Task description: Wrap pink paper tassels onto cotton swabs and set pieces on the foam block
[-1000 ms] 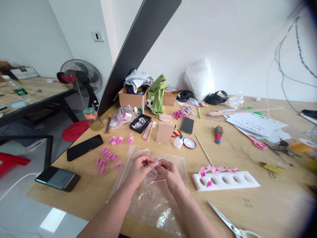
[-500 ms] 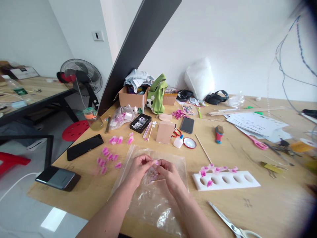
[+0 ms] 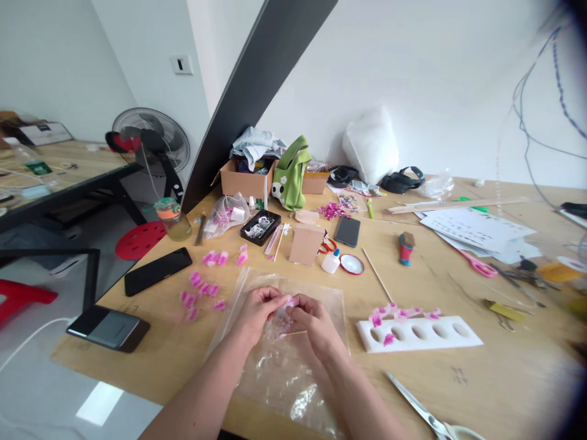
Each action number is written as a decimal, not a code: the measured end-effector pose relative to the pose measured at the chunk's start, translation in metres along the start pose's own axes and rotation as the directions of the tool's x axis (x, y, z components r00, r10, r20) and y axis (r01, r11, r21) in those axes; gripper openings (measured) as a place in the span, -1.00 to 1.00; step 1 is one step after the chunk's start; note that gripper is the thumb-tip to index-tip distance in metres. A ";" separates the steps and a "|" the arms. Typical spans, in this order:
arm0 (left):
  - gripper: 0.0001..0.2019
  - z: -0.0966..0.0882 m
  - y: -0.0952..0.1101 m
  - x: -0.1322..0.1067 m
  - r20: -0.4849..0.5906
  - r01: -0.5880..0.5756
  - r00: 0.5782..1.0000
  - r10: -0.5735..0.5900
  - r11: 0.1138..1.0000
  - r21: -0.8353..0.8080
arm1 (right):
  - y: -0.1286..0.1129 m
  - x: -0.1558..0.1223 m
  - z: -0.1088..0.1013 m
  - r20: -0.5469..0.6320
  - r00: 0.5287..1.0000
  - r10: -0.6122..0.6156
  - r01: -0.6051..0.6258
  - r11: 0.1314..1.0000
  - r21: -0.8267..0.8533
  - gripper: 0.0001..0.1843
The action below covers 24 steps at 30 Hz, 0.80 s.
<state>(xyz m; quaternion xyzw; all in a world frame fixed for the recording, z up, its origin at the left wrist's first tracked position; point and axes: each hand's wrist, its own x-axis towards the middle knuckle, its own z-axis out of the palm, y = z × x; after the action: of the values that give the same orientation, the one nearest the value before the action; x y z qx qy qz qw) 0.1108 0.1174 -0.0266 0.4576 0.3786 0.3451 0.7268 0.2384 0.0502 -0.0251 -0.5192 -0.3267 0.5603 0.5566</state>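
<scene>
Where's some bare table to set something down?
Bare wood shows between the foam tray and the brush, and right of the big scissors. It's crowded left of the clear bag, with pink petals, and at the back around the green bag.

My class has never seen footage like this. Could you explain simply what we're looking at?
There is no machine here: a person works with a bare left hand and right hand. The camera is worn on that person's head, looking forward and down, so the forearms come in from the bottom edge.

The fingertips of both hands meet around a small pink piece, too small to make out clearly, above a clear plastic bag lying on the wooden table.

More pink pieces lie to the left. To the right are a white block with holes and open scissors.
</scene>
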 end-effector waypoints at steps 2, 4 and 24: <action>-0.67 0.000 0.000 0.000 -0.010 -0.001 1.000 0.001 1.000 -0.003 | -0.002 -0.001 0.001 0.005 1.000 -0.002 0.001 1.000 0.019 -0.80; -0.66 0.000 0.001 0.000 -0.014 -0.007 1.000 0.006 1.000 -0.006 | -0.005 -0.002 0.002 -0.015 1.000 -0.017 0.017 1.000 0.022 -0.78; -0.52 0.001 0.005 -0.002 -0.017 0.063 0.998 -0.063 0.998 0.020 | -0.008 -0.002 0.005 -0.103 0.995 -0.016 0.015 1.000 -0.004 -0.68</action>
<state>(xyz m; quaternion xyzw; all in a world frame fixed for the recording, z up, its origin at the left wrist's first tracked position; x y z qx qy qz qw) 0.1097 0.1173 -0.0209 0.4502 0.4022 0.3219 0.7294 0.2359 0.0503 -0.0161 -0.5456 -0.3024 0.5280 0.5763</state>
